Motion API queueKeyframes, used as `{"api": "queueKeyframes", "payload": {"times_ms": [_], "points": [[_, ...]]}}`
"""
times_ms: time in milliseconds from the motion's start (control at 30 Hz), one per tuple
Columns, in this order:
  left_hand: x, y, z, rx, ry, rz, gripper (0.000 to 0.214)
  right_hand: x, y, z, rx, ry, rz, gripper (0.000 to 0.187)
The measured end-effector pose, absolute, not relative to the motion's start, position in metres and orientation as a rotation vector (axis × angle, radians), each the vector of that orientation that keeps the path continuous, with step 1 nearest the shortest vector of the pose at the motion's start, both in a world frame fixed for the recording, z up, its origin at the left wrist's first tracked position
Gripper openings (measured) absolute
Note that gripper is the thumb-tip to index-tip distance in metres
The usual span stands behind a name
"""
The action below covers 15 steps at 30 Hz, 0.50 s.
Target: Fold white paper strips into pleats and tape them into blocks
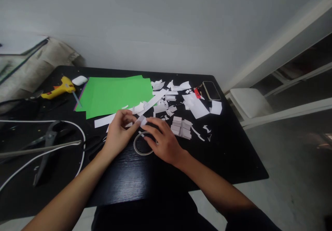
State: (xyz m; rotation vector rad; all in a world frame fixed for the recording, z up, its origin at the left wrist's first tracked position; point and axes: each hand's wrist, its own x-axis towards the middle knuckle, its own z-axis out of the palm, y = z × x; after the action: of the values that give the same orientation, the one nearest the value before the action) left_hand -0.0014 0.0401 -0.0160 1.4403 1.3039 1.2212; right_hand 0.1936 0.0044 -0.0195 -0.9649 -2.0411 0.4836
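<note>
Apparently a folding step; left hand [119, 130] pinches the near end of a white paper strip [153, 102], just beyond the tape roll [135, 144]; right hand [166, 142] has fingertips on it, can't tell if pinching; next move likely calls for steady left hold, right pressing the crease; long axis diagonal, far end pointing away rightward, past the green paper [116, 92].

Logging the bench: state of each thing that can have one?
Paper piece, bent, held
Left hand, pinching it
Right hand, at it, grip unclear
Tape roll, lying flat, partly hidden
Scissors, partly hidden, open or shut unclear
Glue gun, on its side, power unclear
Green sheets, flat, overlapping
Folded paper pieces, grouped together
Paper scraps, loose, scattered
Phone, lying flat
</note>
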Motion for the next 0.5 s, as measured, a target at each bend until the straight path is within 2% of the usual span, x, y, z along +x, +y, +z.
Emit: {"api": "queueKeyframes", "payload": {"times_ms": [100, 300, 500], "points": [[0.006, 0.034, -0.012, 1.298, 1.135, 1.192, 0.041, 0.194, 0.007, -0.022, -1.011, -2.057, 0.446, 0.041], [0.01, 0.027, -0.001, 1.181, 1.077, 1.161, 0.042, 0.194, 0.011, -0.023, -1.068, -1.892, 0.548, 0.02], [0.008, 0.025, 0.002, 1.18, 1.08, 1.139, 0.043, 0.191, 0.009, -0.018, -1.111, -1.631, 0.736, 0.019]]}}
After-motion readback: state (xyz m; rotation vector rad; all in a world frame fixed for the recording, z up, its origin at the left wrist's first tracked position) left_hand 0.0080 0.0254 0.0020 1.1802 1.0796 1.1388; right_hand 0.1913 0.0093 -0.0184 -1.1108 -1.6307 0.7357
